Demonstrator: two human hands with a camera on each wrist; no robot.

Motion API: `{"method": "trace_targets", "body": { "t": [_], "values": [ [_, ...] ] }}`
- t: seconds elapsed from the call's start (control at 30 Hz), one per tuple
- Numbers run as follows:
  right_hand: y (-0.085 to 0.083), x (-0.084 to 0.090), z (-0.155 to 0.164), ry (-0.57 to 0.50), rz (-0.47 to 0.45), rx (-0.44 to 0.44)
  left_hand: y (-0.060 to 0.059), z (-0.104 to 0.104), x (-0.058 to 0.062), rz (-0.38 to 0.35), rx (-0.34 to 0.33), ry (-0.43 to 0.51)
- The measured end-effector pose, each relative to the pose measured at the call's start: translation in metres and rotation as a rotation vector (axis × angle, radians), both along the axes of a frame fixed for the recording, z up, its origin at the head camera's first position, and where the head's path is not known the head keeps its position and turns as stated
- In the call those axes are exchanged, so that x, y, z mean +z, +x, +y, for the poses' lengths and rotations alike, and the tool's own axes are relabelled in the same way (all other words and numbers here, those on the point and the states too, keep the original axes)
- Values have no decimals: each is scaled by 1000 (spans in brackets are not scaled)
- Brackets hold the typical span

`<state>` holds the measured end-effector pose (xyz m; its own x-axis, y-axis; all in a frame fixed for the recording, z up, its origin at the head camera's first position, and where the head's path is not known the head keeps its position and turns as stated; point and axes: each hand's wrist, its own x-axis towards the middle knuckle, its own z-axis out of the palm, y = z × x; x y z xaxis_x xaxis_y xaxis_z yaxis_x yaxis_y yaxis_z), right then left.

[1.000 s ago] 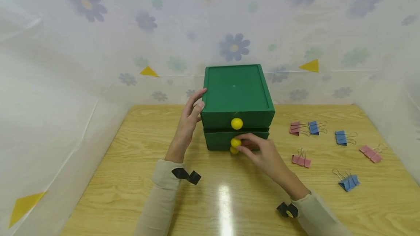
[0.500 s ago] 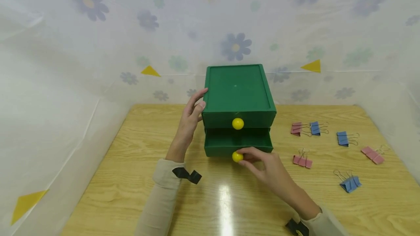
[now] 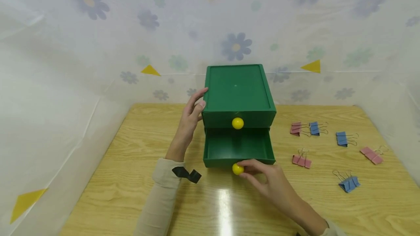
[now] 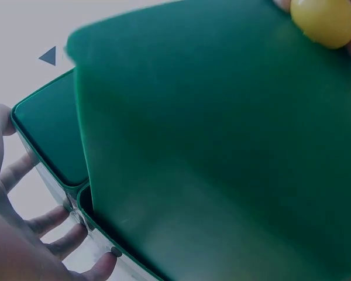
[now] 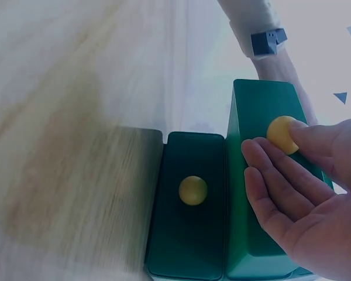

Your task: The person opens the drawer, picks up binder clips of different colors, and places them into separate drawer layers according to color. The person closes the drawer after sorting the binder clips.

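A green two-drawer box [image 3: 235, 88] stands on the table, a yellow ball knob on each drawer. My right hand [image 3: 273, 181] pinches the lower knob [image 3: 237, 169] between thumb and fingers, as the right wrist view also shows of the held knob [image 5: 281, 134]. That lower drawer [image 3: 220, 163] is pulled well out, its bare green inside visible. The upper drawer with its knob [image 3: 237, 123] is closed. Against the box's left side rests my left hand [image 3: 188, 117], its spread fingers [image 4: 50, 222] touching the wall in the left wrist view.
Right of the box lie several binder clips, among them a pink clip [image 3: 302, 161], a blue clip [image 3: 349, 184] and another blue clip [image 3: 341, 139]. A flower-patterned white sheet [image 3: 183, 21] hangs behind the wooden table [image 3: 137, 192].
My right hand has drawn the lower drawer out by its knob, toward me, from almost closed to well open. The left hand has stayed on the box's side.
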<state>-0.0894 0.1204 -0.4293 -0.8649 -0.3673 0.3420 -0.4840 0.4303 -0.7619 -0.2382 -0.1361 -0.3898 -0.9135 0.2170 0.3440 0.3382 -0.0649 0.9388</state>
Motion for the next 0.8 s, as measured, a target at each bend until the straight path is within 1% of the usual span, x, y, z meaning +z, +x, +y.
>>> {"method": "trace_targets", "body": {
  "t": [0.23, 0.4, 0.53, 0.8],
  "values": [
    [10, 2, 0, 7, -11, 9, 0, -1, 0, 6, -11, -1],
    [15, 2, 0, 9, 10, 18, 0, -1, 0, 6, -7, -7],
    [16, 1, -1, -9, 13, 20, 0, -1, 0, 5, -6, -5],
    [17, 1, -1, -9, 24, 28, 1, -1, 1, 8, -14, 8]
  ]
}}
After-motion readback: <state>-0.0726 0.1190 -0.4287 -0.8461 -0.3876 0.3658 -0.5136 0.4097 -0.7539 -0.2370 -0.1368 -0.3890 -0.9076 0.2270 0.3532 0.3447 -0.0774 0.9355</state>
